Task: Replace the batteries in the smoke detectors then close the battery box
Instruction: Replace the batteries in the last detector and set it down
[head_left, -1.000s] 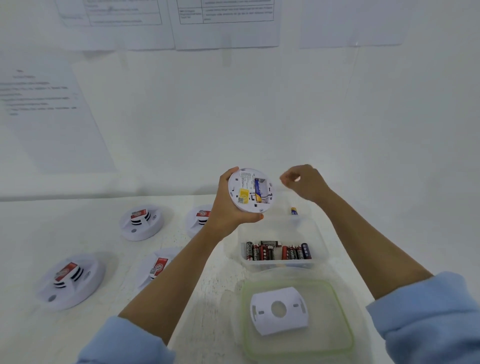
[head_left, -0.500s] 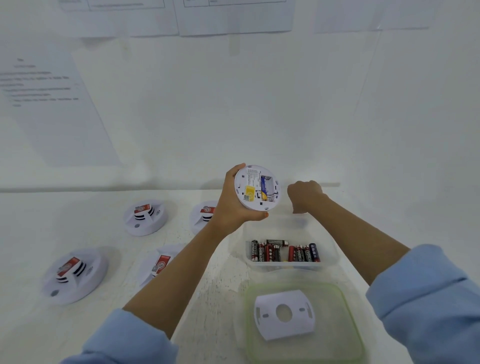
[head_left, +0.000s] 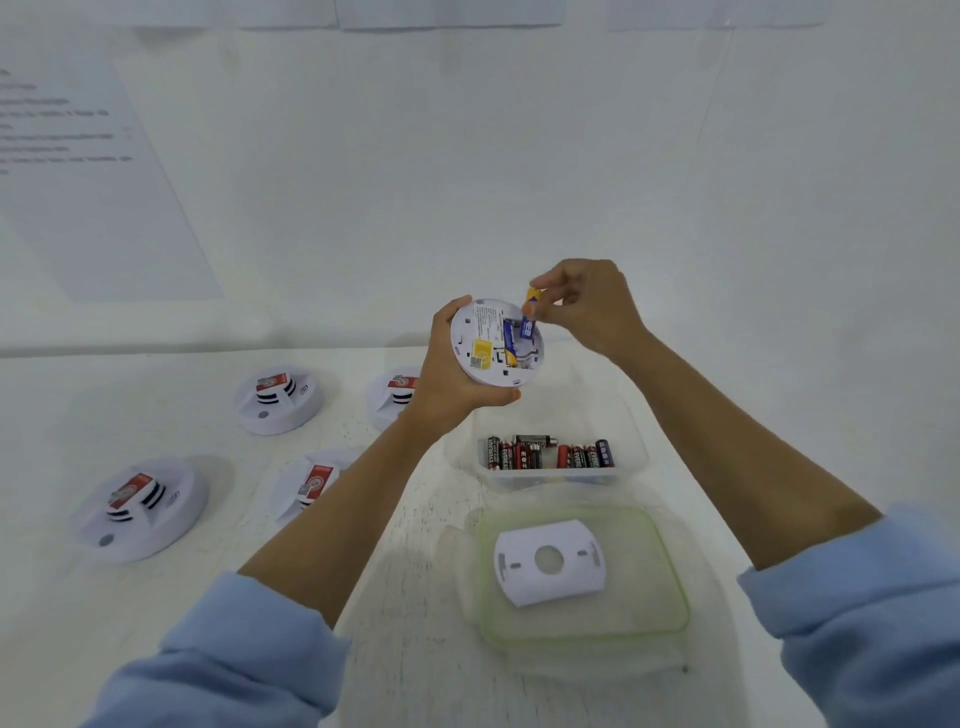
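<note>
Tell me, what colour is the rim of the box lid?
Light green, around the clear lid; the head view shows it.

Printed sheets (head_left: 78, 156) on the wall: text blurred, unreadable; upper sheets cut off by the top edge. Label print inside the held smoke detector (head_left: 496, 343): too small to read. Its front face is turned away, unseen. Battery (head_left: 529, 317) in the right hand (head_left: 587, 306): upper end covered by fingertips. Two detectors on the surface (head_left: 400, 395) (head_left: 311, 486): partly hidden behind the left forearm. Both sleeves (head_left: 218, 660) run out of frame at the bottom edge. Brand lettering on the boxed batteries (head_left: 545, 454): illegible.
</note>
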